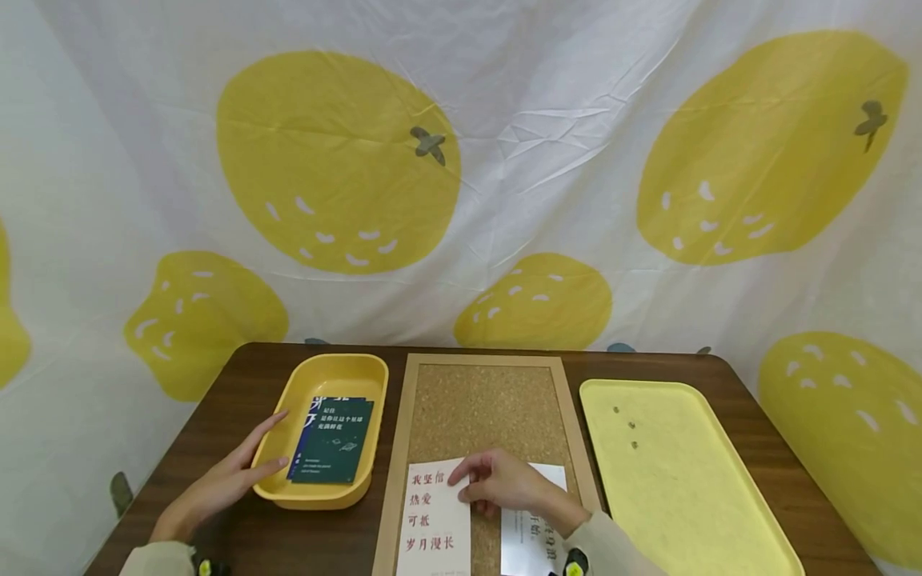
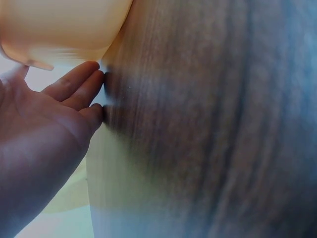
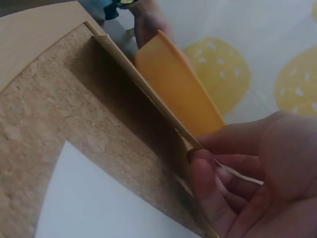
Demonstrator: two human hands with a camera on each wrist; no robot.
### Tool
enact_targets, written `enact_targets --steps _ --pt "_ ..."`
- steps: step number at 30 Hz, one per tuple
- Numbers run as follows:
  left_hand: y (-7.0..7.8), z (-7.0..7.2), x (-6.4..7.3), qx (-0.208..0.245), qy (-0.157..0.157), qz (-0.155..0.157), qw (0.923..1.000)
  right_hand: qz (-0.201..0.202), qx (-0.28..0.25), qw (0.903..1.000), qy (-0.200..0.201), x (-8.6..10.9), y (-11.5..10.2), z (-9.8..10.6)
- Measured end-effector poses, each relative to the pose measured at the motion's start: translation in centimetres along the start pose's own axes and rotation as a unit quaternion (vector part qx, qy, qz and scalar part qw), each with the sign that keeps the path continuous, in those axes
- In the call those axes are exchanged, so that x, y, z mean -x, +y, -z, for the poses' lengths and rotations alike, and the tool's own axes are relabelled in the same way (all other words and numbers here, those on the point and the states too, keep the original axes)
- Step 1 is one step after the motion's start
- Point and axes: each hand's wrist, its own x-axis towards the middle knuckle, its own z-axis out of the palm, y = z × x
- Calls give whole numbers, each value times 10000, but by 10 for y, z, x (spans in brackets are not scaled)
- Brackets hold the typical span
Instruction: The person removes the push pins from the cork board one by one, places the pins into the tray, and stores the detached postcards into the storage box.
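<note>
My right hand [image 1: 507, 480] pinches the upper right edge of a white card with red characters [image 1: 435, 524] between thumb and forefinger. In the right wrist view the card [image 3: 148, 96] is almost edge-on, raised over the cork with its shadow beneath. The corkboard [image 1: 490, 408] has a light wooden frame. A white card with grey characters [image 1: 515, 544] lies on its right side, partly behind my right hand and forearm. At the yellow basin's left side [image 1: 317, 502], my left hand [image 1: 216, 484] has loosely spread fingers, its thumb at the rim.
A dark green card [image 1: 331, 460] overlaps a blue one [image 1: 306, 442] inside the basin. Right of the corkboard lies a pale yellow tray [image 1: 684, 472] with several small metallic pieces [image 1: 631, 426]. The brown wooden table [image 1: 252, 372] ends at a lemon-print curtain [image 1: 504, 192].
</note>
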Motion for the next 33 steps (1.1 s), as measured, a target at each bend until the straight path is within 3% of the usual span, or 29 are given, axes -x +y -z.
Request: enact_targets --steps 11,21,33 --pt "1 0 2 32 13 16 10000 237 -84 9994 -244 -2 -11 9" --pt "1 0 0 17 51 80 10000 568 23 9983 -104 -7 -27 21" --pt "2 0 0 73 80 193 9998 780 220 9967 -54 -18 -42 17"
